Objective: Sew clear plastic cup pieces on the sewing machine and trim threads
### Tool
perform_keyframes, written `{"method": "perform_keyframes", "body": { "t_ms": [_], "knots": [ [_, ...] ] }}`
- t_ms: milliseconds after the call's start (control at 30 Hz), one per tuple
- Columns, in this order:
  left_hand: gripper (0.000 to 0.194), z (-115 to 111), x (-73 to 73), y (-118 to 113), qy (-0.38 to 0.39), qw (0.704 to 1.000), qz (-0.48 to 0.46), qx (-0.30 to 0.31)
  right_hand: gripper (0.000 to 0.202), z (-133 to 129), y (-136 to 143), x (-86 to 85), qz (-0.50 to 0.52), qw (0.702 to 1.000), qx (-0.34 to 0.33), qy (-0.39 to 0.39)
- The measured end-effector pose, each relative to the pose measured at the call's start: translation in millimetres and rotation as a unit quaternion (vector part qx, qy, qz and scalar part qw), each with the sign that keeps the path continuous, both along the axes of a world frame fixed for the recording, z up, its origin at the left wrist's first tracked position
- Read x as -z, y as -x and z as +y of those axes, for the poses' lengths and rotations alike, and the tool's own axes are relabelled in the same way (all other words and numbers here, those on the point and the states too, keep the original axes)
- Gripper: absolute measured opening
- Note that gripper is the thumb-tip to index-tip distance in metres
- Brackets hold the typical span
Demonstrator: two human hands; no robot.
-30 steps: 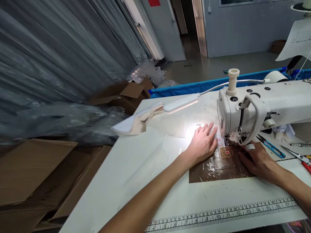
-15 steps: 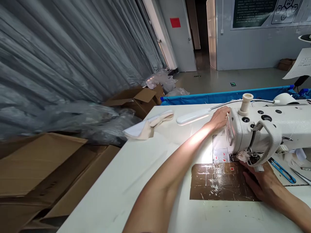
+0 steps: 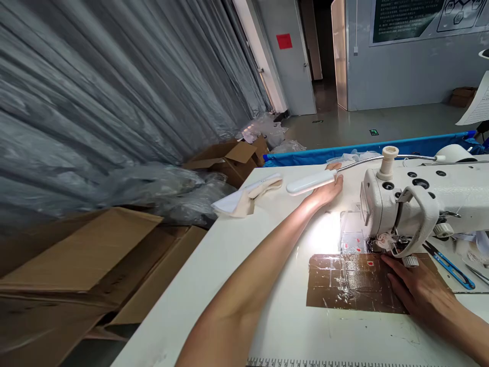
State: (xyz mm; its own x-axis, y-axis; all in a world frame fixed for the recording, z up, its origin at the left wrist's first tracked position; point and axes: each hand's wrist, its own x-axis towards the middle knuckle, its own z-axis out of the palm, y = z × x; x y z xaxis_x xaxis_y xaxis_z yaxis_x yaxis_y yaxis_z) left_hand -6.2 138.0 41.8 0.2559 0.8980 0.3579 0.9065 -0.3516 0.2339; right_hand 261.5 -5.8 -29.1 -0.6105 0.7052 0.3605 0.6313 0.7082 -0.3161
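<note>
A white sewing machine [image 3: 397, 204] stands at the right of the white table [image 3: 214, 275]. Under its needle area lies the edge of a shiny brown sheet [image 3: 344, 285]. My right hand [image 3: 424, 285] rests on this sheet just below the presser foot, its fingers apart. Beyond the sheet, a clear piece with small red marks [image 3: 353, 239] lies left of the needle. My left hand [image 3: 326, 191] reaches to the far side of the table, behind the head of a white lamp [image 3: 311, 182]. The lamp partly covers its fingers, so their grip is unclear.
Folded white and beige cloth [image 3: 248, 196] lies at the table's left edge. Blue-handled scissors [image 3: 451, 265] and tweezers [image 3: 477, 275] are at the right. A ruler strip [image 3: 324, 363] runs along the near edge. Cardboard boxes [image 3: 84, 255] stand left, a blue fabric barrier [image 3: 324, 155] behind.
My left hand has moved left, from beside the machine head to behind the lamp. White sheer material now shows at the far table edge. The view has shifted slightly; my right hand stays on the sheet.
</note>
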Motion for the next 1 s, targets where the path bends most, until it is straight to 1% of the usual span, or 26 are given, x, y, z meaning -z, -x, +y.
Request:
{"method": "perform_keyframes", "body": {
  "t_ms": [67,100,233,300,367,433,533,600,667,733,767,867,933,1000],
  "knots": [
    [0.031,-23.7,-3.1,1.3,0.027,0.999,0.006,-0.025,0.036,-0.3,0.2,-0.6,-0.002,1.000,-0.002,-0.010],
    [0.029,-36.3,-3.4,0.8,0.044,0.999,0.017,-0.027,0.037,-0.2,0.3,-1.3,-0.003,1.000,-0.004,-0.014],
    [0.033,-82.7,3.6,-4.2,0.092,0.992,0.090,0.009,0.038,0.8,0.7,-5.5,0.007,0.999,-0.016,-0.035],
    [0.030,-101.0,8.5,-4.1,0.095,0.989,0.112,0.034,0.038,1.4,0.7,-7.3,0.014,0.999,-0.023,-0.038],
    [0.026,-117.2,11.2,-0.9,0.091,0.988,0.106,0.059,0.038,1.9,0.4,-7.9,0.017,0.999,-0.026,-0.029],
    [0.028,-133.5,11.3,4.5,0.086,0.990,0.087,0.069,0.039,2.5,-0.3,-6.5,0.020,0.999,-0.026,-0.021],
    [0.025,-158.2,10.9,13.9,0.068,0.994,0.053,0.062,0.040,3.6,-2.1,-0.2,0.028,0.999,-0.023,-0.021],
    [0.024,-172.3,13.9,21.4,0.037,0.998,0.033,0.050,0.040,4.7,-3.9,5.5,0.031,0.999,-0.025,-0.028],
    [0.023,-182.1,19.5,31.9,-0.014,1.000,0.009,0.025,0.040,6.3,-5.9,10.8,0.029,0.998,-0.021,-0.042],
    [0.020,-187.4,24.9,46.5,-0.089,0.995,-0.029,-0.024,0.041,8.5,-8.2,14.6,0.014,0.998,-0.016,-0.054],
    [0.018,-188.8,26.4,55.1,-0.129,0.989,-0.051,-0.056,0.041,9.8,-9.3,15.8,0.005,0.998,-0.016,-0.059],
    [0.014,-190.3,24.4,80.9,-0.230,0.956,-0.103,-0.153,0.040,14.1,-12.3,18.5,-0.012,0.997,-0.027,-0.073],
    [0.015,-190.9,19.1,93.9,-0.274,0.931,-0.129,-0.204,0.039,16.5,-14.0,21.9,-0.008,0.997,-0.035,-0.073],
    [0.016,-192.0,14.0,101.0,-0.306,0.907,-0.155,-0.242,0.039,17.9,-15.6,28.1,0.020,0.998,-0.036,-0.052]
  ]
}}
